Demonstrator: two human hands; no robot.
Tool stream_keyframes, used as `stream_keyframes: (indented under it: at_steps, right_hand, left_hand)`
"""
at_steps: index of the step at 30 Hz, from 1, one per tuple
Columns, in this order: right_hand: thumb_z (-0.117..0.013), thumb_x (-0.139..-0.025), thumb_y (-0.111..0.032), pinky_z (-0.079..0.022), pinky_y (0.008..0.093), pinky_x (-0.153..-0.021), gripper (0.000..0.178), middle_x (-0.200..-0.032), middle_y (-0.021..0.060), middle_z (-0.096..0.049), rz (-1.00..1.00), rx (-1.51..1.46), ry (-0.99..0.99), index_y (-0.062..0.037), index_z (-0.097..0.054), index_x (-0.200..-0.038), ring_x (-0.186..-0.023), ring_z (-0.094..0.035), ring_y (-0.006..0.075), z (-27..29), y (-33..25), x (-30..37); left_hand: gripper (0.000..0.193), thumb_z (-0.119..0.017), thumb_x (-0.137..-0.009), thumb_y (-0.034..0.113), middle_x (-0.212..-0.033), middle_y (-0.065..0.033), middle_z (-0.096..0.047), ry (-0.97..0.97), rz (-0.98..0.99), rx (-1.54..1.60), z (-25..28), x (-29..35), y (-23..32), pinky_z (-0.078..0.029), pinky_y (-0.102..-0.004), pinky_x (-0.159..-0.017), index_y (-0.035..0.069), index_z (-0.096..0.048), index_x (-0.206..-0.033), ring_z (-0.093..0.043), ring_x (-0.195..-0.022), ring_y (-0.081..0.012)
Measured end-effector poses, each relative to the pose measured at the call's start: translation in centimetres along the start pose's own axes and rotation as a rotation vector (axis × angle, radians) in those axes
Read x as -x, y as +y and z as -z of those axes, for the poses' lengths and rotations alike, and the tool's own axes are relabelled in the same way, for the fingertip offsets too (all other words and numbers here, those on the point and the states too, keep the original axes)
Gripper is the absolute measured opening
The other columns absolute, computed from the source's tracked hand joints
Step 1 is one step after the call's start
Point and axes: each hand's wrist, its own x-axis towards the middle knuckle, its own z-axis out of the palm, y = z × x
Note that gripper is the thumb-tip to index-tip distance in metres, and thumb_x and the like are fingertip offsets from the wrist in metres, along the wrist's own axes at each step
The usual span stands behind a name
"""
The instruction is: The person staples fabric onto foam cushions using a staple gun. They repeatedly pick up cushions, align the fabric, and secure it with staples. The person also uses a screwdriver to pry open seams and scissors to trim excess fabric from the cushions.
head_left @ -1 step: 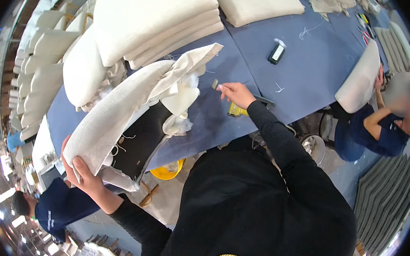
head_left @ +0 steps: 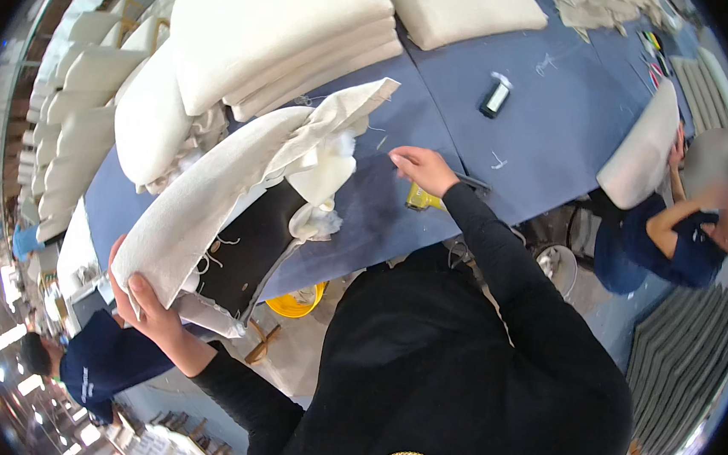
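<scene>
My left hand grips the near end of a padded cushion in off-white fabric, thumb on top and fingers underneath. The cushion is tilted up, showing a black underside panel with loose threads, bunched fabric and white wadding along its open edge. To the right of it, my right hand hovers above the blue table, fingers drawn together with nothing visible in them. A small, thin tan piece is just off its fingertips; whether it is airborne or lying there I cannot tell. Beside my right wrist lies a yellow hand tool, partly hidden.
Stacked off-white cushions fill the table's far left. A small black box and thread scraps lie on the blue table. A yellow bucket stands below its edge. One co-worker handles a cushion at right; another person is lower left.
The small tan piece, held between my right fingertips before, is now apart from them. My right hand has drawn back slightly to the right. My left hand keeps its grip on the cushion.
</scene>
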Motion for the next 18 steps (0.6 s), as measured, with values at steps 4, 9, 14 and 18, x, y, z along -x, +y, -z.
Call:
stream_keyframes:
  at_steps: [4, 9, 14, 18]
  right_hand:
    - [-0.076, -0.091, -0.024, -0.054, 0.0442, -0.09, 0.055, -0.11, 0.0178, -0.071, 0.199, 0.579, 0.072, -0.0087, -0.062, -0.142, -0.098, -0.066, 0.0367, 1.8, 3.1, 4.0]
    - [-0.073, -0.074, 0.007, -0.045, 0.0515, -0.113, 0.092, -0.136, 0.0221, -0.059, 0.236, 0.833, -0.014, -0.01, -0.046, -0.16, -0.13, -0.054, 0.0461, 3.5, 9.8, 10.3]
    - [-0.073, -0.081, -0.003, -0.052, 0.0539, -0.097, 0.084, -0.112, 0.0164, -0.067, 0.162, 0.999, 0.011, -0.0078, -0.044, -0.16, -0.104, -0.064, 0.0446, 2.2, 9.6, 8.9]
    - [-0.069, -0.096, -0.015, -0.053, 0.0417, -0.067, 0.055, -0.08, 0.0084, -0.062, -0.234, 0.286, -0.046, -0.0045, -0.055, -0.149, -0.069, -0.063, 0.0277, 2.6, 2.9, 4.5]
  left_hand:
    - [0.057, -0.064, -0.104, 0.033, -0.132, -0.0172, -0.07, 0.024, 0.026, -0.017, 0.0, -1.0, 0.4, -0.049, -0.0374, -0.108, -0.008, -0.062, -0.143, -0.066, -0.12, -0.0235]
    - [0.043, -0.074, -0.097, 0.012, -0.119, -0.0088, -0.077, -0.05, 0.06, -0.04, -2.5, -5.4, 2.2, -0.054, -0.0314, -0.098, 0.001, -0.069, -0.138, -0.069, -0.109, -0.0144]
    - [0.037, -0.081, -0.095, 0.022, -0.101, -0.0107, -0.079, -0.059, -0.011, 0.011, -4.0, -8.0, 2.2, -0.057, -0.0321, -0.089, 0.004, -0.074, -0.126, -0.074, -0.093, -0.0164]
    - [0.039, -0.083, -0.094, 0.027, -0.097, -0.0126, -0.078, -0.118, -0.041, 0.065, -4.8, -9.4, 1.2, -0.057, -0.0319, -0.087, 0.004, -0.074, -0.124, -0.074, -0.09, -0.0181]
